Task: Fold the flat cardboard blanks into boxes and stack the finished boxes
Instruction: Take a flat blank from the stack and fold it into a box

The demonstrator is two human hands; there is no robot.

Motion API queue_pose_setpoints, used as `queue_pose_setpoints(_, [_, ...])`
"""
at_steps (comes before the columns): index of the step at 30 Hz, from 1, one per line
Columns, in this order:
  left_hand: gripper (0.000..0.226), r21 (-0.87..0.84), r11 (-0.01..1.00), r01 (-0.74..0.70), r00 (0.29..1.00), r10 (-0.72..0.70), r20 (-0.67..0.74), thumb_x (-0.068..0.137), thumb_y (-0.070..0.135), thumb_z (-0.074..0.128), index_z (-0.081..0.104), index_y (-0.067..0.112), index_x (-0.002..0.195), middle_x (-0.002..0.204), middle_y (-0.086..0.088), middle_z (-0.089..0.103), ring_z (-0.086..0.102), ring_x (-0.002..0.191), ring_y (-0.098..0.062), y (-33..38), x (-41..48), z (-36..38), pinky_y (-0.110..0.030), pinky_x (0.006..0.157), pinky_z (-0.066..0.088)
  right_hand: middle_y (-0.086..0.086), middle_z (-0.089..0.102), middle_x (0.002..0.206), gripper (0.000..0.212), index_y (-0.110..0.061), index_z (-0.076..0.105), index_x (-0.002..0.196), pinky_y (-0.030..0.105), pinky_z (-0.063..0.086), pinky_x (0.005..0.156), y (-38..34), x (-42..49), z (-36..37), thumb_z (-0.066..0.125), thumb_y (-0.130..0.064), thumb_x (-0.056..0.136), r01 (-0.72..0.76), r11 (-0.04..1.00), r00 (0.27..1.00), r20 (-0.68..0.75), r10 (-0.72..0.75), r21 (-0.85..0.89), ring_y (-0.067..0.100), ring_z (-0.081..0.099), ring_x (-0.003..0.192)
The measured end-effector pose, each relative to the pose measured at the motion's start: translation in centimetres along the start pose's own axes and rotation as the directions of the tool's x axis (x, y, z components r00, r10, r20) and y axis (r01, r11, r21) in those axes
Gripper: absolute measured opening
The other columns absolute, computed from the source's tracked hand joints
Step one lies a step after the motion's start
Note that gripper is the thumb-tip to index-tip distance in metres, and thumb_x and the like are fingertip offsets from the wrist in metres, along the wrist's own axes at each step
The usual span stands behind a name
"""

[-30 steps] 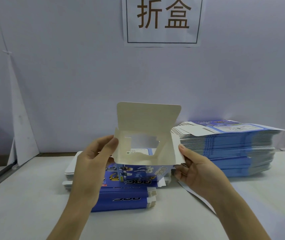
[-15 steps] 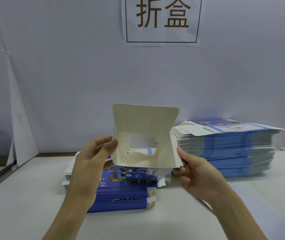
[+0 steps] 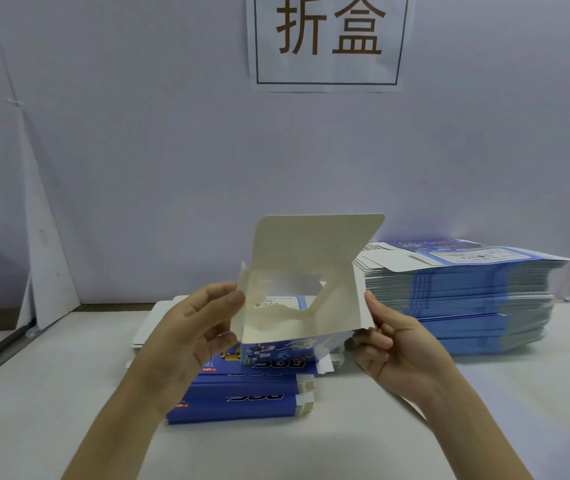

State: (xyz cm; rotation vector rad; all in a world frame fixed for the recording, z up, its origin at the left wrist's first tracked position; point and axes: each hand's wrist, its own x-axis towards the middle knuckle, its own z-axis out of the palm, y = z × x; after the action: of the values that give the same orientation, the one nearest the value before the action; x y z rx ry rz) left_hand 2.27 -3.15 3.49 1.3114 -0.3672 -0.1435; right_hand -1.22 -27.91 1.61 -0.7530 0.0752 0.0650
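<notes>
I hold a half-formed box [image 3: 308, 271] in the air above the table, its white inside facing me, its top flap upright and a window cut-out in its far wall. My left hand [image 3: 190, 337] grips its left side, thumb on the left flap. At its right side flap my right hand [image 3: 401, 351] pinches the card with thumb and curled fingers. Below lie finished blue boxes [image 3: 242, 393] stacked flat. A tall stack of flat blanks [image 3: 467, 299] stands at the right.
White table [image 3: 69, 393] runs under everything. A paper sign [image 3: 328, 43] hangs on the back wall. White flat sheets [image 3: 152, 327] lie behind the finished boxes. A white leaning board [image 3: 44, 237] stands at the left.
The box has tilted slightly, its top flap leaning to the right. Both hands keep their hold on its sides.
</notes>
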Motion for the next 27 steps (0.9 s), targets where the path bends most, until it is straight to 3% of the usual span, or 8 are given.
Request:
queue_pose_setpoints(3, [0.019,-0.265,0.964,0.029,1.000,-0.029,0.002,0.071,0.024,0.068,0.079,0.013,0.081,0.085,-0.009,0.073,0.070,0.067,-0.017,-0.8,0.6,-0.8,-0.022,0.055,0.058,-0.005,0.050,0.052,0.022,-0.013,0.062,0.049,0.015,0.021,0.032,0.2,0.1,0.2,0.067,-0.020,0.070,0.005,1.000,1.000,-0.017,-0.005,-0.008,0.004,0.032,0.031])
queue_pose_setpoints(6, [0.023,-0.406,0.911,0.074,0.997,-0.080,0.001,0.074,0.015,0.056,0.079,0.012,0.071,0.078,-0.009,0.074,0.070,0.058,-0.014,-1.6,0.9,-0.7,-0.019,0.044,0.054,-0.004,0.053,0.049,0.022,-0.012,0.064,0.051,0.015,0.022,0.031,0.4,0.0,0.4,0.066,-0.020,0.071,-0.017,1.000,1.000,-0.007,0.017,0.002,0.004,0.032,0.030])
queue_pose_setpoints(13, [0.030,-0.371,0.926,0.069,0.997,-0.051,0.059,0.076,0.020,0.060,0.066,0.004,0.100,0.088,-0.019,0.072,0.067,0.054,-0.024,-2.0,1.5,-1.6,-0.026,0.044,0.056,0.001,0.062,0.051,0.030,-0.012,0.062,0.045,0.014,0.022,0.033,0.7,-0.1,0.3,0.064,-0.023,0.073,-0.024,0.996,1.000,0.018,0.023,0.087,0.005,0.032,0.029])
queue_pose_setpoints(18, [0.012,-0.514,0.845,0.146,0.989,-0.118,0.085,0.080,0.022,0.073,0.079,0.011,0.079,0.079,-0.008,0.073,0.067,0.054,-0.012,-3.2,1.1,-0.8,-0.018,0.043,0.052,-0.001,0.063,0.053,0.017,-0.010,0.068,0.056,0.013,0.022,0.034,0.8,-0.1,0.1,0.076,-0.021,0.066,-0.045,0.996,0.996,0.074,0.039,0.078,0.004,0.033,0.028])
queue_pose_setpoints(21, [0.018,-0.636,0.752,0.172,0.985,-0.137,0.104,0.064,0.017,0.089,0.079,0.011,0.079,0.085,-0.009,0.075,0.068,0.056,-0.013,-4.1,1.5,-0.9,-0.018,0.042,0.052,0.003,0.068,0.065,0.043,-0.007,0.070,0.077,0.015,0.027,0.031,1.1,0.1,0.2,0.097,-0.012,0.044,-0.064,0.990,0.991,0.125,0.049,0.126,0.004,0.036,0.029])
queue_pose_setpoints(22, [0.029,-0.603,0.780,0.167,0.986,-0.129,0.105,0.054,0.018,0.094,0.079,0.012,0.078,0.087,-0.011,0.075,0.068,0.056,-0.014,-4.0,1.4,-1.0,-0.019,0.043,0.053,0.003,0.069,0.066,0.047,-0.008,0.068,0.082,0.015,0.027,0.030,1.0,0.1,0.1,0.096,-0.012,0.045,-0.064,0.988,0.992,0.120,0.047,0.137,0.004,0.036,0.029])
queue_pose_setpoints(25, [0.009,-0.478,0.875,0.070,0.993,-0.015,0.118,0.077,0.020,0.072,0.079,0.017,0.082,0.086,-0.007,0.075,0.069,0.059,-0.013,-4.0,1.6,-1.5,-0.020,0.047,0.054,0.002,0.063,0.062,0.054,-0.009,0.065,0.083,0.015,0.026,0.031,0.7,0.1,0.0,0.098,-0.012,0.040,-0.031,0.989,0.994,0.108,0.015,0.143,0.004,0.035,0.030])
queue_pose_setpoints(27, [0.023,-0.469,0.881,0.063,0.989,0.007,0.146,0.065,0.024,0.086,0.079,0.016,0.086,0.085,-0.004,0.075,0.071,0.061,-0.013,-4.4,1.5,-1.1,-0.019,0.047,0.054,0.001,0.054,0.061,0.063,-0.008,0.068,0.079,0.016,0.027,0.030,0.8,0.2,0.0,0.102,-0.011,0.026,-0.003,0.992,0.993,0.114,-0.011,0.124,0.005,0.035,0.030])
